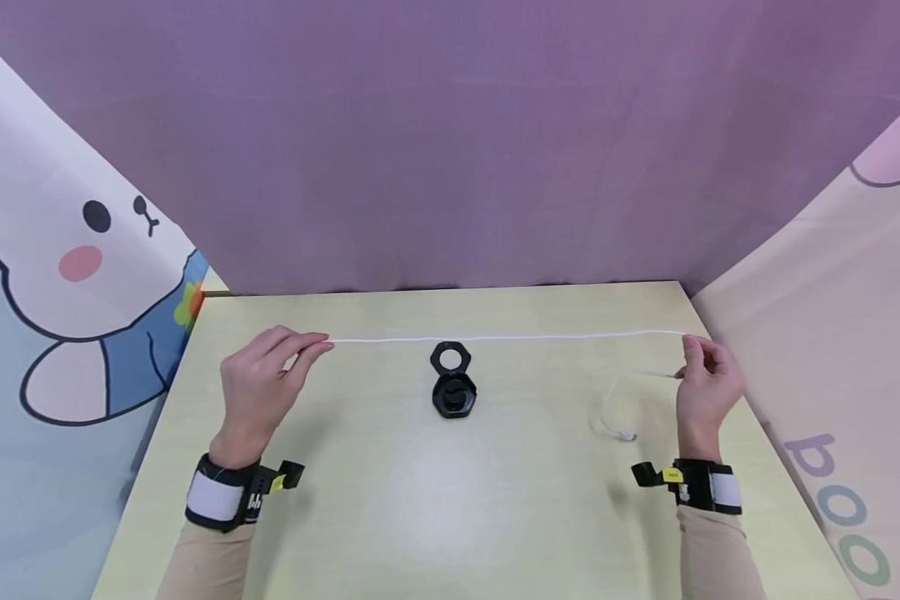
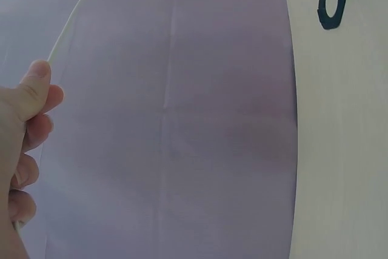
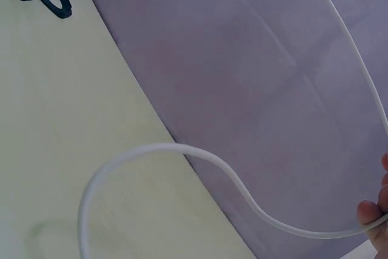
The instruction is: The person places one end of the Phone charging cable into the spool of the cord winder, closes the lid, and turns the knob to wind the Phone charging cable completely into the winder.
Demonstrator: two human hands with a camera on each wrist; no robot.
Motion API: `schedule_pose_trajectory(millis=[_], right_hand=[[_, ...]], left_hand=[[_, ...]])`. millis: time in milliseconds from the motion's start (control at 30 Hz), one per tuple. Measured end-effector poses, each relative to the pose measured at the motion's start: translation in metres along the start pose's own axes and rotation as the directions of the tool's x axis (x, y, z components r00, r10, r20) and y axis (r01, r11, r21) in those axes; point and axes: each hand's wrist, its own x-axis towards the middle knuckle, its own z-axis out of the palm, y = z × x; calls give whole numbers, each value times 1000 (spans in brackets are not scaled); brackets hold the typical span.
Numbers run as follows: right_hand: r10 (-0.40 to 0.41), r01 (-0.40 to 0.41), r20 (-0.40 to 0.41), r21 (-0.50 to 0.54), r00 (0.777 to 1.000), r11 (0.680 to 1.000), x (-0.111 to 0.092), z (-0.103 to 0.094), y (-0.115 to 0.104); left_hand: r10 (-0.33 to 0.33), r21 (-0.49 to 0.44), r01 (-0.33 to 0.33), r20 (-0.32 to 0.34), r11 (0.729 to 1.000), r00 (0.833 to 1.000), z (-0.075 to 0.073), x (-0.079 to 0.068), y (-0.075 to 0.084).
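Observation:
A white cable (image 1: 506, 337) runs nearly straight, held up between both hands. My left hand (image 1: 261, 385) pinches it between thumb and forefinger; in the left wrist view the cable (image 2: 73, 13) rises from the thumb tip. My right hand (image 1: 708, 385) grips the other end of the stretch. From its fingers a loose length curves down to a small white connector (image 1: 627, 435). In the right wrist view this loose cable (image 3: 163, 147) bends in an S. Between the hands, a black hexagonal case (image 1: 454, 396) lies with its ring-shaped lid (image 1: 450, 358) flipped back, apart from both hands.
The pale wooden table (image 1: 420, 517) ends at a purple cloth (image 1: 450, 150) hanging behind it. A printed cartoon cloth (image 1: 82, 350) hangs at the left and a light lettered cloth (image 1: 855, 333) at the right. Both wrists wear black straps with small cameras.

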Motion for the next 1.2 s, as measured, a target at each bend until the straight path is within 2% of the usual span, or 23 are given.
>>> schedule_pose_trajectory(millis=[167,367,867,1067,1200], right_hand=[[71,-69,-17,111,997,991,2,-1,9],[139,-129,-23,255,990,958,3,1,14],[251,-218,-65,321,966,921,1,-4,30],[335,-295,-72,327,940,898,-1,-4,40],[423,-385,-39,346,905,856,-5,-1,45]], left_hand=[[-16,6,16,17,1000,1000,-2,-2,-1],[-36,13,35,24,999,999,-3,-5,-4],[-90,33,89,16,995,996,-10,-12,-15],[-131,-10,131,15,991,991,-7,-16,-15],[-152,-60,151,-9,987,988,0,-18,-12]])
